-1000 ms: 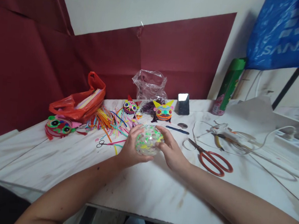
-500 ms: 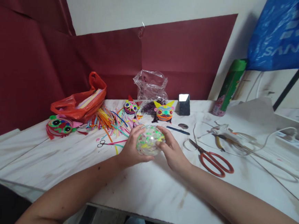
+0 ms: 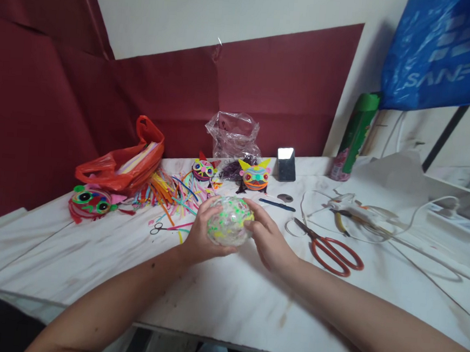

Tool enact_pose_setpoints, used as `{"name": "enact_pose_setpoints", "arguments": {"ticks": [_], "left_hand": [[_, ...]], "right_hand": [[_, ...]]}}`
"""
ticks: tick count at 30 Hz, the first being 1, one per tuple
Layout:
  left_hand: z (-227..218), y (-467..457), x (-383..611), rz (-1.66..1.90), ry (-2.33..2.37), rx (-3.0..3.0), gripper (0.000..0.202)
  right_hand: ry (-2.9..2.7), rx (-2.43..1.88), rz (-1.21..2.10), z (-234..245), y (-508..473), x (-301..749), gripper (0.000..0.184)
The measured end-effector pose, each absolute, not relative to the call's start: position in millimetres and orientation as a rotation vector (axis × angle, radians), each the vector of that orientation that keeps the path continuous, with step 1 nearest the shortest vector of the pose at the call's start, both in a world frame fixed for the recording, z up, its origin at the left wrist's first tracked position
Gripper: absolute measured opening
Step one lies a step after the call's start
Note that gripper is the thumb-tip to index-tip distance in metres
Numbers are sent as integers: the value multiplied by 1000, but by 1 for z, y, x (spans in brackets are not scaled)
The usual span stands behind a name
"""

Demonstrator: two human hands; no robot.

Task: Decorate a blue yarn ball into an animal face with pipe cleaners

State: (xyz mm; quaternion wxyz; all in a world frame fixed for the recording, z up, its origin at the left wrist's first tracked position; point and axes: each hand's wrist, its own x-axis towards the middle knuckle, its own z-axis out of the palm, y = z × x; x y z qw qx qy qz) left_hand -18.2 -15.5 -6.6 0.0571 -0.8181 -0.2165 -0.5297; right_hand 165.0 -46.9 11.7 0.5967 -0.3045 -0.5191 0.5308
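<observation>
clear ball cupped in both hands above a crowded craft table

the left hand (image 3: 198, 235) and the right hand (image 3: 268, 238) close around a clear ball (image 3: 230, 220) flecked with green, yellow and pink scraps, holding it just above the white table (image 3: 229, 300), near its middle. each palm curves to one side of the ball and the fingers wrap round it, a grip that seems meant to steady a round, slippery thing from both sides while leaving its top open to view.

just left of the hands lie small black scissors (image 3: 158, 227) at the edge of a spread of coloured paper strips (image 3: 172, 191). to the right, apart from the hands, are red-handled scissors (image 3: 329, 248), and beyond them a glue gun (image 3: 352, 204) with its white cord looping over the table.

further back stand two small paper animal heads (image 3: 229, 173), with a larger one (image 3: 90, 200) off to the left beside an orange plastic bag (image 3: 124, 159). behind them sit a clear plastic bag (image 3: 234, 135), a phone (image 3: 286, 164) and a green spray can (image 3: 352, 136) against the dark red backdrop (image 3: 266, 91). a blue bag (image 3: 440, 51) hangs at upper right. nothing lies between the hands and the person's body.
</observation>
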Motion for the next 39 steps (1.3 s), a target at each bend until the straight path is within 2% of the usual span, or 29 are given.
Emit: {"name": "enact_pose_setpoints", "arguments": {"ticks": [10,20,24,27,31,34,39], "left_hand": [[-5,-16,-17,-1672,-635,-2454,97],[-3,-19,-17,-1539,-642,-2436,99],[-4,-17,-19,-1578,-722,-2429,102],[-9,-16,-20,-1688,-784,-2466,101],[-18,-16,-19,-1870,-802,-2574,101],[-24,-14,-16,-1911,-676,-2633,100],[-23,-12,-14,-1845,-533,-2628,104]], "right_hand": [[-1198,-639,1302,15,-49,166,57],[-1209,-659,1243,9,-45,167,50],[-1277,-667,1212,9,-46,167,56],[-1404,-718,1107,10,-50,169,65],[-1674,-723,772,9,-54,173,81],[-1803,-653,557,9,-56,175,83],[-1851,-623,449,8,-56,176,79]]}}
